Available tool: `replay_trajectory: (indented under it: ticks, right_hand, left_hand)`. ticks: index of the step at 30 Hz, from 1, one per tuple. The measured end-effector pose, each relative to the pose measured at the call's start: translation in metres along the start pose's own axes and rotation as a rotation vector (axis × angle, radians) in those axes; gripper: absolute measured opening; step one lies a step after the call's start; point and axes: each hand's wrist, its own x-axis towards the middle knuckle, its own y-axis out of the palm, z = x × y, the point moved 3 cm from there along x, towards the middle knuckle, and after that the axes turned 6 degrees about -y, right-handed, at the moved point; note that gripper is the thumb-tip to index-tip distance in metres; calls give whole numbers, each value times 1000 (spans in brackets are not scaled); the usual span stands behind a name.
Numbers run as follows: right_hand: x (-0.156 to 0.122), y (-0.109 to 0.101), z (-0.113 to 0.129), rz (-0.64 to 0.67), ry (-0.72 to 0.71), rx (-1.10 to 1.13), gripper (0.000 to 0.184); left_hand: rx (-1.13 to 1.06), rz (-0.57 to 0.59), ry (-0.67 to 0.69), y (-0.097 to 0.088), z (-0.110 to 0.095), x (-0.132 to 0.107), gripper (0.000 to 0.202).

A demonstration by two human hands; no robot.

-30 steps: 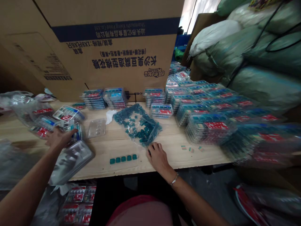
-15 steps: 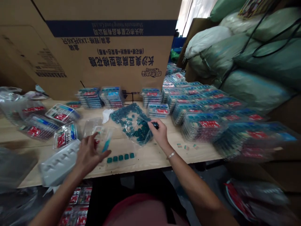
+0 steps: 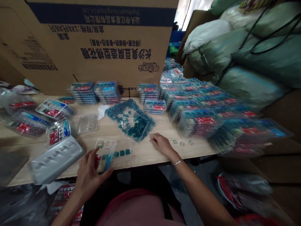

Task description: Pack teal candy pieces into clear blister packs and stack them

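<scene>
Left hand (image 3: 90,177) gripping a clear plastic tray (image 3: 105,155) at six o'clock, and the right hand (image 3: 162,145) rests empty, half-curled on the table (image 3: 141,153), a bag of blue cubes (image 3: 130,121) at its ten o'clock!

Pale wooden bench (image 3: 141,155), covered along its visible length. At centre, a clear plastic bag (image 3: 130,121) of teal cubes, lying flat; just in front of it, a short row of loose teal cubes (image 3: 122,153). Just beside the bag on the left, a crumpled white tissue (image 3: 102,111); nearby, an empty clear tray (image 3: 87,123). Further left, loose filled trays with red labels (image 3: 55,108), and a grey moulded tray (image 3: 55,160) near the front edge. Along the back, stacked blister packs (image 3: 107,92). To the right, dense rows of stacked trays (image 3: 197,122), blurred at the near end, with small coloured tiles (image 3: 182,143) just in front.
</scene>
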Motion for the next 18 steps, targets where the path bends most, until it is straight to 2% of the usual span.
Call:
replay_trajectory:
  ticks: [4, 7, 10, 13, 15, 18]
  right_hand:
    - [1, -5, 8, 91, -33, -50, 14]
    - [-15, -9, 8, 136, -69, -48, 14]
    - [-31, -8, 9, 122, -38, -92, 13]
    - [-23, -9, 22, 138, -77, 60, 15]
    - [-5, -17, 38, 80, -140, 217, 11]
    - [19, -34, 64, -187, -192, 241, 14]
  left_hand:
    - [-22, 46, 43, 5, -7, -4, 78]
    - [-44, 25, 33, 2, 1, -10, 79]
    - [-25, 16, 23, 2, 9, -17, 78]
    - [17, 44, 50, 8, 6, -25, 78]
    - [35, 71, 87, 13, -4, -31, 81]
    - [49, 110, 137, 19, -21, -41, 86]
